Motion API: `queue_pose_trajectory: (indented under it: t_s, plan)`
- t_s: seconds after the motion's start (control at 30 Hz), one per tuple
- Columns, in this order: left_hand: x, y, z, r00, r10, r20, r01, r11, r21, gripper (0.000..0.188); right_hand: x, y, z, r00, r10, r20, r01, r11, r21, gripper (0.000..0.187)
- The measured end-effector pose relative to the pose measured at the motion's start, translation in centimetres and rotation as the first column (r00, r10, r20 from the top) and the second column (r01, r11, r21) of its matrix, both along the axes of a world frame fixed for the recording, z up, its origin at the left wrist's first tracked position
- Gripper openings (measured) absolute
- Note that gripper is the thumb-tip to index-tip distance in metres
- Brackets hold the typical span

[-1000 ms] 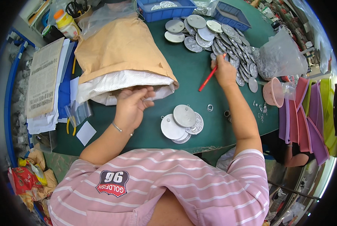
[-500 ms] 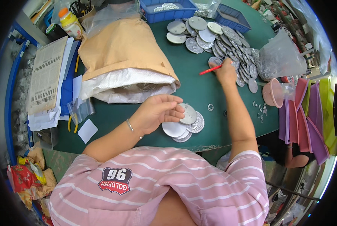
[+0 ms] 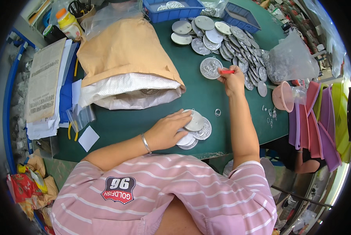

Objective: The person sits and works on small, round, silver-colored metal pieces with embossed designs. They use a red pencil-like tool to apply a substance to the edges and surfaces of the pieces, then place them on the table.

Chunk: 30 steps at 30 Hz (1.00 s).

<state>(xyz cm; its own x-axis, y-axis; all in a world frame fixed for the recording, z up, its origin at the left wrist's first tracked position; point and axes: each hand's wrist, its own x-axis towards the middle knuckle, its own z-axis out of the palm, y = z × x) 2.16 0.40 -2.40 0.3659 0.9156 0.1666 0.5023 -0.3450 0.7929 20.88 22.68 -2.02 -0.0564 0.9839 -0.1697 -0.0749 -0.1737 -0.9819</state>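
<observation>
In my right hand are a slim red tool and a round silver medallion, pinched at its right edge, its embossed face showing. My left hand lies over the left side of a small stack near the table's front edge, thumb apart from the fingers. The stack's top medallion shows a plain back, and an embossed medallion sticks out at its right. Beyond my right hand spreads a large heap of silver medallions, some plain side up.
A brown sack with a white lining gapes toward me. Blue trays stand at the back. On the right are a clear bag, a pink cup and small metal rings. Papers lie left.
My right hand has drawn a medallion off the heap, toward me and slightly left, with the red tool still in it. My left hand has lowered and turned palm down onto the stack.
</observation>
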Motion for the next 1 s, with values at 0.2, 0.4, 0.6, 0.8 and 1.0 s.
queue_pose_trajectory:
  t_s: [0.2,0.4,0.6,0.8,1.0]
  plan:
    - [-2.2,1.5,0.6,0.86,0.178,0.479,0.112,0.848,-0.517,0.033,-2.0,-7.7,3.8,0.934,0.265,-0.241,-0.252,0.964,0.084,0.031]
    - [-1.6,1.0,2.9,0.426,0.436,0.792,-0.03,0.882,-0.47,0.027,-2.9,-12.7,4.5,0.892,0.4,-0.21,-0.363,0.912,0.192,0.036]
    - [-1.5,0.0,1.8,0.502,0.41,0.762,-0.218,0.912,-0.347,0.015,-2.6,-14.0,5.0,0.826,0.529,-0.194,-0.449,0.826,0.34,0.036]
    - [-0.9,-0.3,1.8,0.419,0.413,0.809,-0.226,0.91,-0.347,0.012,-2.3,-14.3,5.0,0.807,0.546,-0.225,-0.451,0.816,0.363,0.036]
    - [-0.9,-0.5,1.7,0.375,0.384,0.844,-0.202,0.922,-0.33,0.013,-2.3,-14.4,5.0,0.781,0.554,-0.286,-0.453,0.82,0.351,0.034]
